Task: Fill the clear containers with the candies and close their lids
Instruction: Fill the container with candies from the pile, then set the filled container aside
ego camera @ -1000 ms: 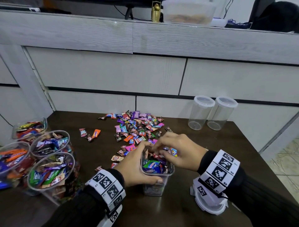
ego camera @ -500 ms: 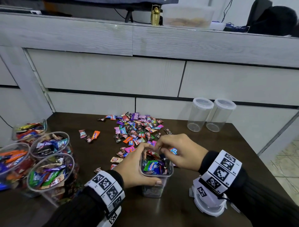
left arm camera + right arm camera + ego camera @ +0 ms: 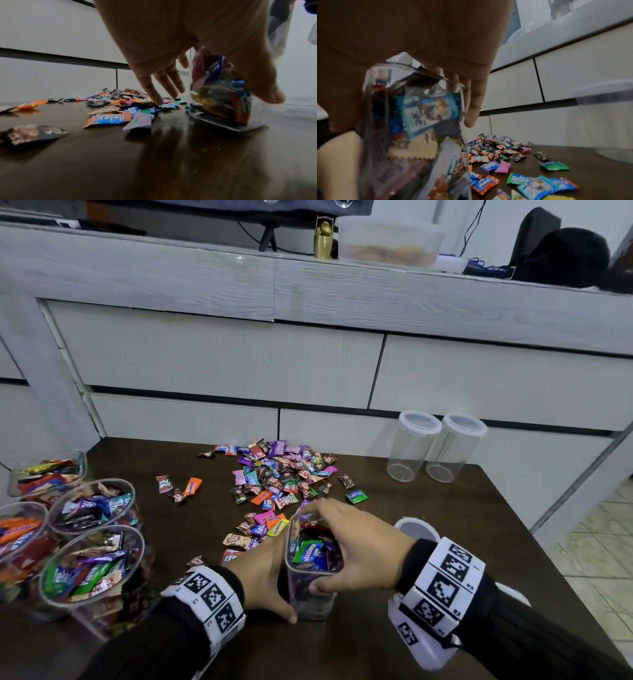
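Observation:
A clear container [image 3: 310,597], nearly full of wrapped candies, stands lidless at the near middle of the dark table [image 3: 428,542]. My left hand [image 3: 263,573] holds its left side, thumb low across the near wall and fingers [image 3: 159,86] reaching down the far side. My right hand [image 3: 325,547] grips the top, with fingers [image 3: 471,108] hooked over the far rim and the thumb on the near wall. A loose pile of candies [image 3: 284,474] lies just behind. A lid [image 3: 411,527] lies on the table behind my right wrist.
Two empty clear containers [image 3: 412,446] [image 3: 454,450] with lids on stand at the back right. Several open containers filled with candies [image 3: 92,566] crowd the left edge. A grey drawer cabinet [image 3: 222,364] rises right behind the table. The table's right edge is close to my right arm.
My right hand stopped putting candies into the opening and came down to clasp the container's rim. The left hand kept its hold on the container's side.

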`<state>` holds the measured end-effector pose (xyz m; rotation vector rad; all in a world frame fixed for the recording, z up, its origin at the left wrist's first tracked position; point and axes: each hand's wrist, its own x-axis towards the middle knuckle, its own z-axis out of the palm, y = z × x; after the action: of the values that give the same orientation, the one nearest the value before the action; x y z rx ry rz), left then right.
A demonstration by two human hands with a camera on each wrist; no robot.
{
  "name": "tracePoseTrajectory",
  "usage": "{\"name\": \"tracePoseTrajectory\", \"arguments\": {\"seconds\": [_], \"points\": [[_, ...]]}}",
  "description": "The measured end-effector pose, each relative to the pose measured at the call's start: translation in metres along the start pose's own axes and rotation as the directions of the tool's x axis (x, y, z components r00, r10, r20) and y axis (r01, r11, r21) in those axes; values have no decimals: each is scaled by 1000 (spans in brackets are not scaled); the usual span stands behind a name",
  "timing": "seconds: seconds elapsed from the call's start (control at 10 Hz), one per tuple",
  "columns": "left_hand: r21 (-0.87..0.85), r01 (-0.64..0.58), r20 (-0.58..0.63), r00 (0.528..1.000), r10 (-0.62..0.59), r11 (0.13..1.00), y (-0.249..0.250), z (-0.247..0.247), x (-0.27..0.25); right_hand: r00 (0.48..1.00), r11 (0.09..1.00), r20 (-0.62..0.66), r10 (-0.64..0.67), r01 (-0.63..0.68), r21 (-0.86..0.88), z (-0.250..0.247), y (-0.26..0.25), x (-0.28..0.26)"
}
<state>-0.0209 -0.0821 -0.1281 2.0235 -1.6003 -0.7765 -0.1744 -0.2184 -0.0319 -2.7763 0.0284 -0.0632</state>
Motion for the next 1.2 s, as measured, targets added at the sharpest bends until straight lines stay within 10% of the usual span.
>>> {"name": "tracePoseTrajectory", "arguments": {"seconds": [0.3, 0.5, 0.8, 1.2], "points": [[454, 69, 141, 979, -148, 889, -7, 7, 7, 936, 954, -241, 255, -203, 222, -67, 38, -37], [472, 62, 96, 988, -121, 880, -17, 18, 1, 750, 862, -431, 502, -475, 176, -112, 108, -89], [473, 89, 78, 987, -142, 877, -11, 19, 0, 458, 533, -339, 822, -828, 173, -84, 196, -138], [466, 98, 97, 982, -161, 879, -8, 17, 1, 376, 409, -305, 875, -911, 50, -84, 178, -130]]}}
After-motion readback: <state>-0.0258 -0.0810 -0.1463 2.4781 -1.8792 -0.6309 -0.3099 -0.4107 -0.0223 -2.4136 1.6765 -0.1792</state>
